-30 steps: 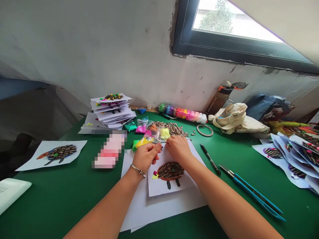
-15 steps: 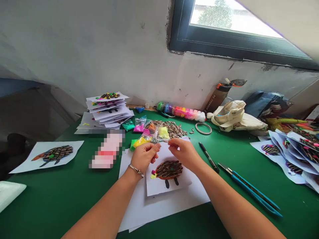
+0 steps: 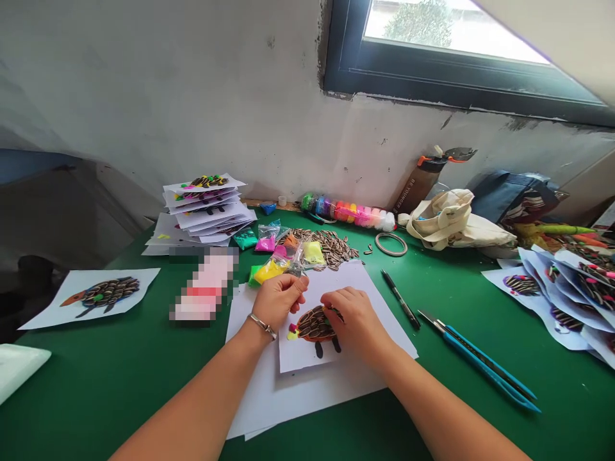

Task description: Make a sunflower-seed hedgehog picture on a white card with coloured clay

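My right hand (image 3: 348, 320) lies curled over the seed hedgehog (image 3: 314, 324), fingertips on its seeds; I cannot tell if they grip one. The hedgehog sits on a sheet of paper (image 3: 307, 355), just below my left hand (image 3: 277, 301), whose fingers pinch together above it, with one bracelet (image 3: 262, 326) on the wrist. Farther off lie one black pen (image 3: 401, 299), two blue-handled knives (image 3: 480, 362), at least five small bags of coloured clay (image 3: 269, 271), one heap of sunflower seeds (image 3: 327, 246) and one row of clay tubs (image 3: 348, 213).
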Demonstrator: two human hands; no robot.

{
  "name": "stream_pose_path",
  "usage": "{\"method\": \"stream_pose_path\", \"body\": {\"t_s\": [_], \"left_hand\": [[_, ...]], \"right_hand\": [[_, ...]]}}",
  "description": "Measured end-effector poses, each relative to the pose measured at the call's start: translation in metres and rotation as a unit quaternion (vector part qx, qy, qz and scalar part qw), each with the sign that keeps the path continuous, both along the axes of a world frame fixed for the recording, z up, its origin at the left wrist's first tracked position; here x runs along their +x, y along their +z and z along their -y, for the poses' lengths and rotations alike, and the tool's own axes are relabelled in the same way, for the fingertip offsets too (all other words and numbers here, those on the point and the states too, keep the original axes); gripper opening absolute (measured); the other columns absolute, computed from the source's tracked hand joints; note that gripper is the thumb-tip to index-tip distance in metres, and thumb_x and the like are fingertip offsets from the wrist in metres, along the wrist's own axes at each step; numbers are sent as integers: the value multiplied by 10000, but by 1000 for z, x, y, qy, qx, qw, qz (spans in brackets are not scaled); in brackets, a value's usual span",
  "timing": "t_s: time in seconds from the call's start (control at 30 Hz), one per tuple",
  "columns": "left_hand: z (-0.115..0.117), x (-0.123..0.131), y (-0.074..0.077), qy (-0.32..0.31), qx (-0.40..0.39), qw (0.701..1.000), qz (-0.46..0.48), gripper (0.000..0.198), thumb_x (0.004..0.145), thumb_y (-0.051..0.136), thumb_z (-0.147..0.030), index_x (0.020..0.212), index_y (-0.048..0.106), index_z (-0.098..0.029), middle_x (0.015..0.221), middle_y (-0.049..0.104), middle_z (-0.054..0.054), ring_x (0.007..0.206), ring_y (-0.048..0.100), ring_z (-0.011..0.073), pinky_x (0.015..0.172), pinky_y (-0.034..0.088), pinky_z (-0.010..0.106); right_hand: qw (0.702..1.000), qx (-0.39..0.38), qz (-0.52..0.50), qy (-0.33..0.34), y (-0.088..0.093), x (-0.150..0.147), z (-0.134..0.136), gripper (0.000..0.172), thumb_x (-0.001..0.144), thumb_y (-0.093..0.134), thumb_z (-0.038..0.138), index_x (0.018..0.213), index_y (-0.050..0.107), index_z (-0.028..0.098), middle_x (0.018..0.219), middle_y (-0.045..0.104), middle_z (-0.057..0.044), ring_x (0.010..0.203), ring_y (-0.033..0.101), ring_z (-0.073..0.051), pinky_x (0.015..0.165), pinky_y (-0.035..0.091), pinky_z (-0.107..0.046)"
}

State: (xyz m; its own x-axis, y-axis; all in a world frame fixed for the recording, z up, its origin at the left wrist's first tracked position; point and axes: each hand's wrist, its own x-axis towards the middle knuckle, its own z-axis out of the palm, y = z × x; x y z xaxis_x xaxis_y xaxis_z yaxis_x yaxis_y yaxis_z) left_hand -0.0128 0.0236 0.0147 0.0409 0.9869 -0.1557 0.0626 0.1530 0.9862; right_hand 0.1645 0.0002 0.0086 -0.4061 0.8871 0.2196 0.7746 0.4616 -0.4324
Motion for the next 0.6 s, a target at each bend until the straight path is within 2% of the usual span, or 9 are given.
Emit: {"method": "stream_pose_path", "body": {"t_s": [0.23, 0.6], "left_hand": [[0, 2, -2, -5, 0, 1000, -1, 369, 720, 637, -501, 653, 598, -140, 522, 566, -20, 394, 464, 63, 390, 354, 181], [1, 4, -1, -10, -5, 1000, -2, 346, 716, 642, -474, 647, 578, -141, 528, 564, -28, 398, 460, 58, 395, 357, 177]], "right_hand": [[1000, 11, 13, 2, -4, 4, -1, 174, 832, 513, 90, 914, 591, 221, 889, 660, -32, 862, 540, -198, 788, 342, -330], [995, 37, 87, 27, 6, -1, 0, 193, 869, 500, 116, 944, 629, 238, 770, 682, -15, 834, 530, -190, 777, 297, -332]]}}
